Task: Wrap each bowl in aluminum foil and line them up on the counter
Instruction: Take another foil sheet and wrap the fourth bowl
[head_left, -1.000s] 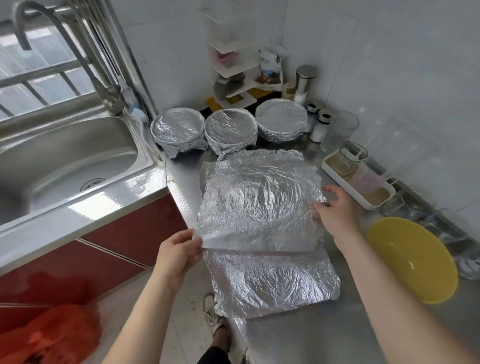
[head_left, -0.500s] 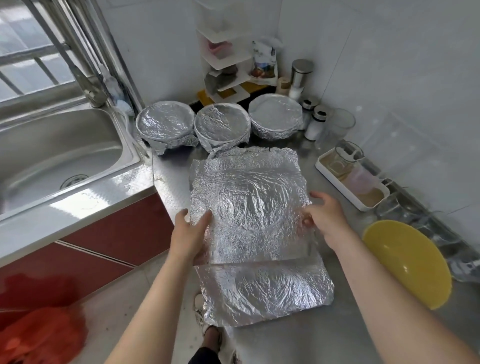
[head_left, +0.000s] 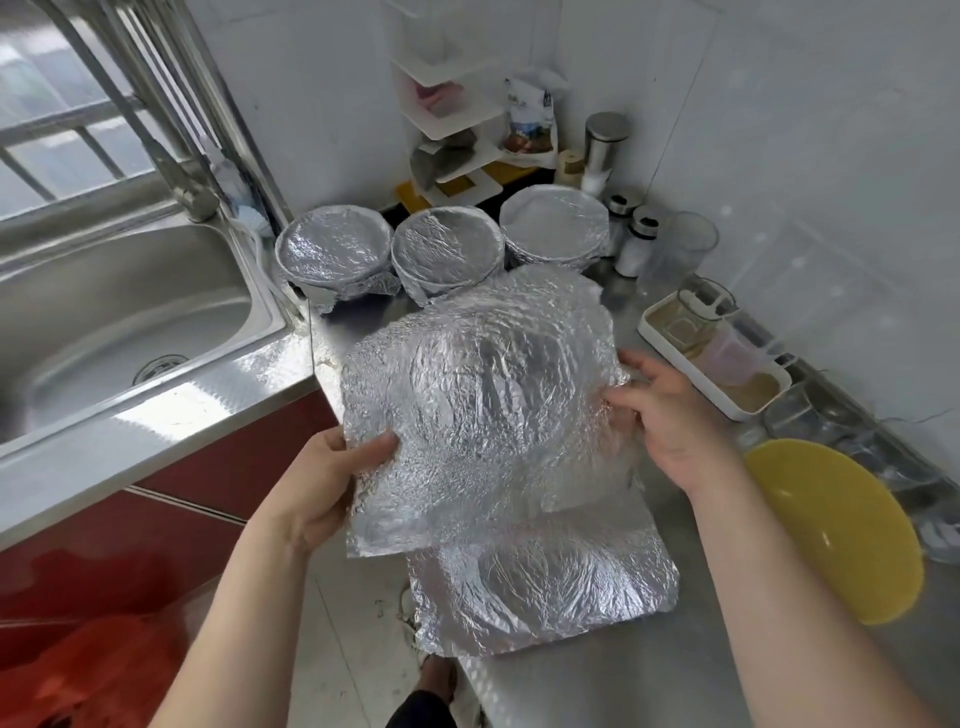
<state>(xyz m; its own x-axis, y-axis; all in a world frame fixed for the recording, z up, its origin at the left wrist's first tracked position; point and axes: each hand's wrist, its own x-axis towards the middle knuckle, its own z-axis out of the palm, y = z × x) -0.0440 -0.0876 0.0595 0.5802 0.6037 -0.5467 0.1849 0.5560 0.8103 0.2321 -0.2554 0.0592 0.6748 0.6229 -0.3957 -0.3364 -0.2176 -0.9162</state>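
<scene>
**Foil Sheet Held Over the Counter, Three Bowls Already Wrapped**

A person is holding a large crinkled sheet of aluminum foil (head_left: 483, 415) in the middle of the frame. The left hand (head_left: 332, 478) is pinching the sheet's lower left edge, with the thumb lying on top and the other fingers hidden beneath. The right hand (head_left: 670, 415) is grasping the sheet's right edge, its fingers curled into the bunched foil. The sheet is showing a round, bowl-shaped impression at its centre, and its left side is hanging past the edge of the stainless steel counter (head_left: 597, 686).

A second crumpled foil sheet (head_left: 545, 592) is lying flat on the counter in the lower middle of the frame, partly covered by the held sheet.

Above the held sheet, three foil-wrapped bowls are standing in a row along the back of the counter: a left one (head_left: 335, 254), a middle one (head_left: 447, 249) and a right one (head_left: 556, 223), each just beside the next. An unwrapped yellow plastic bowl (head_left: 831, 530) is sitting at the right of the frame, near the right forearm.

A stainless steel sink (head_left: 119, 322) is filling the left of the frame. A white tiered corner shelf (head_left: 452, 119) is standing at the top centre, behind the wrapped bowls. A shallow white rectangular tray (head_left: 711, 364) is resting against the wall at the right, above the yellow bowl.
</scene>
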